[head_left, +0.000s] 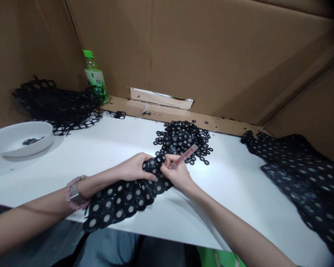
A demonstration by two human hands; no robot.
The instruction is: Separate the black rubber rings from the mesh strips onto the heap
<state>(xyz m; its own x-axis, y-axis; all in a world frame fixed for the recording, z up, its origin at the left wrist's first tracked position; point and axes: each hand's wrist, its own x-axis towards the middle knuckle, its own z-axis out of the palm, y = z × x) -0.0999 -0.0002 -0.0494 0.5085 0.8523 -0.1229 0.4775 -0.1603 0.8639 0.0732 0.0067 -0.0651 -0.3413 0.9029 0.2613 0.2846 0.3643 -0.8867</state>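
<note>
A black rubbery sheet dotted with pale round discs point(118, 200) hangs partly over the table's front edge. My left hand point(135, 167) grips its upper part, thumb on top and fingers around the far side. In my right hand point(179, 174) is a slim pen-like tool with a clear and reddish handle point(185, 155), held like a pencil. Its tip is hidden behind my fingers, close to the sheet. Just beyond both hands lies a heap of small black rings point(180, 135), some joined in clusters.
A white bowl point(30, 146) with a few dark pieces stands at the left. Behind it are tangled black mesh scraps point(58, 105) and a green-capped bottle point(96, 79). More dotted black sheets point(303, 174) lie at the right. Cardboard walls point(211, 48) surround the white table point(233, 189).
</note>
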